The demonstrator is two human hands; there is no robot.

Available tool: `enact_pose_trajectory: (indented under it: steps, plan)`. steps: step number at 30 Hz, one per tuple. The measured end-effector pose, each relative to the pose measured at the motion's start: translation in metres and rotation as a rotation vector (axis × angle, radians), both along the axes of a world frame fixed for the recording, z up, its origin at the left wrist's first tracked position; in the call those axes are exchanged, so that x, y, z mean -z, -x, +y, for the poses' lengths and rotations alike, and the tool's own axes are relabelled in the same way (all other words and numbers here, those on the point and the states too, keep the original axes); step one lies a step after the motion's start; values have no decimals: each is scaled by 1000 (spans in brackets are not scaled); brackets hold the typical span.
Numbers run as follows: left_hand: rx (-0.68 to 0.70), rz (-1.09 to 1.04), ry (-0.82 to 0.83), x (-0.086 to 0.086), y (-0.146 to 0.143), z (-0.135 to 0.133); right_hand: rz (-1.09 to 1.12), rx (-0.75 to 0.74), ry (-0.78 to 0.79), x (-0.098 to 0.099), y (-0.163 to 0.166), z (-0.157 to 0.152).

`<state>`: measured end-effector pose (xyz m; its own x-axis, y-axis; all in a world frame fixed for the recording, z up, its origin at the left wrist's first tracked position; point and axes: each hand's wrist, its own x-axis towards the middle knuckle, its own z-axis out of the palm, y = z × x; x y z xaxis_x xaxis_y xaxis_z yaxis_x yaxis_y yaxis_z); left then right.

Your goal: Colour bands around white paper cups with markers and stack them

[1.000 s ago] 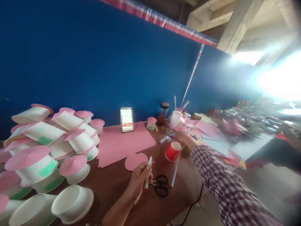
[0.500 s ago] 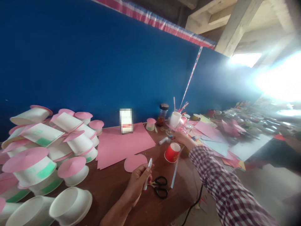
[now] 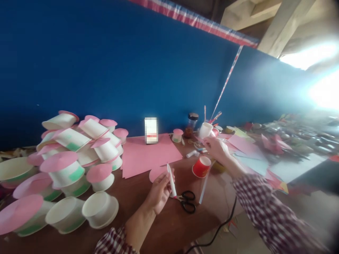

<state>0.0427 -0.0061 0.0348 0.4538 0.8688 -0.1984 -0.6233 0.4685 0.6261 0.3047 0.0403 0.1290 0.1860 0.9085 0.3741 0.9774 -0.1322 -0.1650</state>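
My left hand is closed around a white marker pen with a red end, its tip pointing up. Just right of that hand lie scissors with black handles, and behind it a pink paper disc is partly covered. My right hand reaches across the table beside a white cup holding sticks and pens. Its fingers are bent together, and whatever is in them is hidden. A red paper cup stands in front of my right hand.
White paper cups with pink cone tops are piled at the left. Pink paper sheets lie at the back under a blurred-out white box. A jar with a dark lid stands by the blue wall. Paper scraps cover the right.
My right hand has moved from the small pens on the table up towards the white cup. My left hand still holds the marker pen, now tilted the other way. The view has shifted left.
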Motion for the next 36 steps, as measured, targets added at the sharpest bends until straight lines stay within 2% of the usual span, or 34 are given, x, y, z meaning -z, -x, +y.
enact_pose_trajectory:
  steps: [2, 5, 8, 13, 15, 17, 19, 20, 21, 23, 24, 25, 26, 27, 31, 34, 36]
  plan:
    - [-21, -61, 33, -1, 2, 3, 63, -155, -85, 7, 25, -23]
    - [-41, -98, 49, 0, 3, 4, 144, -614, 19, 32, 68, -60]
    - [-34, -104, 15, 0, 2, 0, 150, -895, -18, 58, 102, -81]
    - [7, -70, -38, -12, 7, -10, 15, -945, -161, 78, 125, -78]
    - [-48, -2, -92, -18, 16, -19, 57, -931, -216, 80, 128, -73]
    - [-114, 143, -134, -21, 29, -34, 150, -869, -297, 81, 129, -69]
    - [-179, 447, -247, -17, 49, -55, 245, -768, -387, 81, 129, -63]
    - [-225, 619, -356, -13, 60, -66, 280, -719, -428, 81, 128, -60]
    - [-342, 781, -464, -9, 72, -76, 307, -677, -464, 81, 128, -56]
    - [-714, 1092, -664, 3, 99, -91, 351, -623, -513, 81, 128, -49]
    - [-933, 1207, -709, 9, 112, -95, 375, -618, -527, 80, 129, -46]
    - [-1082, 1287, -733, 14, 124, -96, 406, -626, -532, 79, 131, -43]
    - [-1141, 1394, -725, 17, 135, -94, 443, -646, -535, 77, 135, -42]
    - [-1142, 1515, -716, 20, 144, -91, 480, -673, -533, 75, 140, -41]
    - [-910, 1804, -668, 21, 161, -73, 532, -797, -435, 65, 177, -50]
    - [-779, 1849, -630, 18, 154, -69, 543, -947, -319, 64, 214, -63]
    - [-697, 1818, -659, 18, 145, -71, 564, -1054, -259, 70, 236, -70]
